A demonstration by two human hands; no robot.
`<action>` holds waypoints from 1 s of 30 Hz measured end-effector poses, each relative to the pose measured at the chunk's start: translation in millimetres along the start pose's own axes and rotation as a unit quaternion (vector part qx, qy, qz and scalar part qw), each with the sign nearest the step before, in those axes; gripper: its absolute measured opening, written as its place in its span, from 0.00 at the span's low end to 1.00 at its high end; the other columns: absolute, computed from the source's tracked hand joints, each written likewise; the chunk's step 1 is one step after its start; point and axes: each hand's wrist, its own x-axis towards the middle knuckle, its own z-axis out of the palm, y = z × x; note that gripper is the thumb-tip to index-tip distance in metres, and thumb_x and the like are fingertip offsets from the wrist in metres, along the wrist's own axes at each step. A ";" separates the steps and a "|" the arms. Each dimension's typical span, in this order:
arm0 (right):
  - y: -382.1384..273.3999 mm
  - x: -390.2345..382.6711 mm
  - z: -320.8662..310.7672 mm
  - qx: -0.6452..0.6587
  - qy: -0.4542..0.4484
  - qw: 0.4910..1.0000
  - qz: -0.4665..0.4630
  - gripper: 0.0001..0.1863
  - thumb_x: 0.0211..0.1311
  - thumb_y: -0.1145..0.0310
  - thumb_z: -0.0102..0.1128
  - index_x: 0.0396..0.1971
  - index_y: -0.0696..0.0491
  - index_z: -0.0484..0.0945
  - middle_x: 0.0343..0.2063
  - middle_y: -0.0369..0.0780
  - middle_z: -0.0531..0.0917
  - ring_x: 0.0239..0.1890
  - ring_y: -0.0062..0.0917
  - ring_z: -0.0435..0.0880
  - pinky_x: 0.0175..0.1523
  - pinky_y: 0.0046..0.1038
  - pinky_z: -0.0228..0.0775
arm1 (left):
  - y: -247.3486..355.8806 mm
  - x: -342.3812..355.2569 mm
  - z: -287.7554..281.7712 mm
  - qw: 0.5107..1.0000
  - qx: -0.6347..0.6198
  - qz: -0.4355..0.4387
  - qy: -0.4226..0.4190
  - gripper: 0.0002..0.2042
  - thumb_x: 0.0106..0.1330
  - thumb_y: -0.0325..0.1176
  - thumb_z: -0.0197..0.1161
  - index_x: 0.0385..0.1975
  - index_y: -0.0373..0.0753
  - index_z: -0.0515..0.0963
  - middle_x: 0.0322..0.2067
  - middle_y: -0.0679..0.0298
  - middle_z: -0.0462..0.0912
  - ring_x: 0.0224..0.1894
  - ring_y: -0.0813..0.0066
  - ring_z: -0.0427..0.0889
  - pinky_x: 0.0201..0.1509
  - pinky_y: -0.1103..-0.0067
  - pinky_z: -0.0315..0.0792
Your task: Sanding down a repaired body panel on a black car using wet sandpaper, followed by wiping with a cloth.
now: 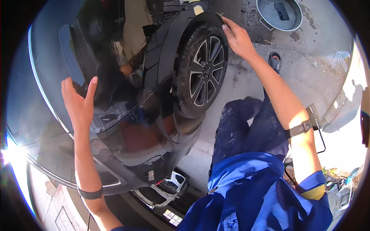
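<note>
My left hand (79,98) is at the glossy dark car body (46,115), fingers apart and holding nothing, beside a long dark recessed strip; whether it touches the surface I cannot tell. My right hand (235,36) is raised at the top edge of the black wheel arch (200,17), its fingers closed around a thin edge or small item that is too small to make out. A pale yellow pad or patch (198,9) shows just left of it. Below the arch is the dusty tyre with a spoked alloy rim (206,71).
A round metal basin (264,21) with water and a dark rectangular object stands at upper right on stained concrete (316,77). My sandalled foot (274,61) is below it. A white car (162,194) shows at the bottom; assorted clutter (345,184) lies at lower right.
</note>
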 end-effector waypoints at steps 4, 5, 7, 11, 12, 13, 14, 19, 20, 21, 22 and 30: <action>115.4 -39.7 -80.6 -0.088 -0.010 0.976 0.197 0.24 0.74 0.54 0.48 0.60 0.53 0.76 0.52 0.55 0.82 0.58 0.52 0.78 0.62 0.41 0.68 | -2.1 15.0 -7.8 0.995 -0.098 -0.020 0.027 0.27 0.65 0.45 0.70 0.52 0.27 0.73 0.40 0.56 0.83 0.42 0.63 0.80 0.53 0.69 0.71; 155.0 -50.7 -110.3 -0.100 0.011 0.962 0.254 0.24 0.74 0.54 0.48 0.60 0.54 0.75 0.52 0.56 0.81 0.59 0.52 0.77 0.63 0.41 0.68 | 8.1 25.0 -9.0 0.995 -0.099 -0.013 0.026 0.27 0.65 0.45 0.70 0.52 0.27 0.73 0.40 0.56 0.83 0.42 0.63 0.80 0.53 0.69 0.71; 231.0 -83.8 -166.4 -0.170 0.045 0.939 0.294 0.25 0.74 0.54 0.48 0.61 0.55 0.75 0.54 0.57 0.80 0.60 0.52 0.77 0.64 0.42 0.67 | 29.9 52.9 -13.1 0.992 -0.117 -0.033 -0.029 0.22 0.65 0.43 0.69 0.48 0.30 0.75 0.39 0.57 0.84 0.41 0.69 0.80 0.50 0.73 0.70; 214.5 -121.9 -193.5 -0.219 0.046 0.931 0.289 0.25 0.74 0.56 0.47 0.62 0.57 0.73 0.57 0.57 0.79 0.62 0.51 0.75 0.66 0.42 0.66 | 43.3 51.0 -11.8 0.947 -0.270 -0.153 -0.085 0.14 0.65 0.37 0.67 0.43 0.35 0.75 0.33 0.65 0.79 0.37 0.75 0.76 0.46 0.75 0.69; 183.3 -126.0 -180.7 -0.162 0.070 0.945 0.274 0.25 0.75 0.57 0.47 0.63 0.57 0.72 0.57 0.56 0.78 0.62 0.50 0.75 0.66 0.41 0.65 | 45.7 47.7 -16.3 0.944 -0.279 -0.157 -0.085 0.14 0.65 0.37 0.67 0.43 0.36 0.75 0.31 0.66 0.77 0.37 0.75 0.75 0.47 0.75 0.68; 142.3 -125.9 -156.5 -0.110 0.089 0.956 0.258 0.25 0.75 0.58 0.47 0.63 0.58 0.72 0.58 0.56 0.78 0.63 0.50 0.75 0.66 0.41 0.65 | 43.8 43.0 -19.6 0.939 -0.288 -0.163 -0.090 0.13 0.65 0.36 0.67 0.43 0.37 0.75 0.30 0.68 0.76 0.37 0.76 0.74 0.47 0.75 0.68; 109.3 -127.5 -138.6 -0.077 0.080 0.957 0.268 0.24 0.75 0.60 0.47 0.63 0.58 0.71 0.58 0.56 0.78 0.63 0.48 0.75 0.67 0.39 0.65 | 46.4 41.9 -25.1 0.935 -0.303 -0.157 -0.100 0.13 0.65 0.36 0.66 0.43 0.37 0.75 0.31 0.67 0.76 0.38 0.76 0.74 0.49 0.76 0.67; -73.3 -139.4 -29.0 0.123 0.038 0.973 0.190 0.26 0.75 0.63 0.48 0.67 0.60 0.64 0.63 0.53 0.72 0.66 0.48 0.70 0.70 0.39 0.61 | 60.3 62.5 -43.9 0.895 -0.397 -0.106 -0.172 0.16 0.65 0.35 0.65 0.50 0.36 0.74 0.36 0.65 0.76 0.42 0.75 0.74 0.55 0.76 0.65; -109.5 -143.5 -8.3 0.160 0.031 0.972 0.171 0.26 0.74 0.66 0.51 0.68 0.60 0.63 0.65 0.53 0.70 0.68 0.47 0.68 0.71 0.39 0.60 | 55.4 67.3 -45.5 0.876 -0.439 -0.093 -0.179 0.19 0.66 0.33 0.64 0.54 0.35 0.72 0.37 0.64 0.76 0.44 0.74 0.74 0.57 0.76 0.64; -137.3 -150.9 20.6 0.168 0.045 0.977 0.124 0.31 0.68 0.72 0.57 0.69 0.60 0.61 0.67 0.52 0.68 0.70 0.46 0.66 0.73 0.39 0.58 | 48.7 71.9 -41.5 0.855 -0.477 -0.077 -0.188 0.21 0.66 0.32 0.63 0.57 0.33 0.71 0.39 0.64 0.76 0.45 0.73 0.74 0.59 0.76 0.64; -155.8 -160.7 41.0 0.157 0.038 0.984 0.073 0.39 0.57 0.77 0.64 0.70 0.62 0.60 0.69 0.52 0.65 0.72 0.46 0.62 0.75 0.39 0.56 | 47.7 72.5 -38.1 0.852 -0.480 -0.068 -0.200 0.21 0.66 0.32 0.63 0.57 0.33 0.71 0.39 0.64 0.76 0.45 0.73 0.74 0.59 0.76 0.64; -209.4 -160.0 83.7 0.128 0.009 0.992 0.014 0.58 0.37 0.72 0.72 0.73 0.63 0.52 0.75 0.51 0.54 0.78 0.43 0.52 0.78 0.42 0.48 | 56.4 68.6 -26.9 0.828 -0.530 -0.039 -0.179 0.28 0.61 0.29 0.62 0.62 0.29 0.66 0.44 0.61 0.74 0.45 0.72 0.74 0.57 0.76 0.65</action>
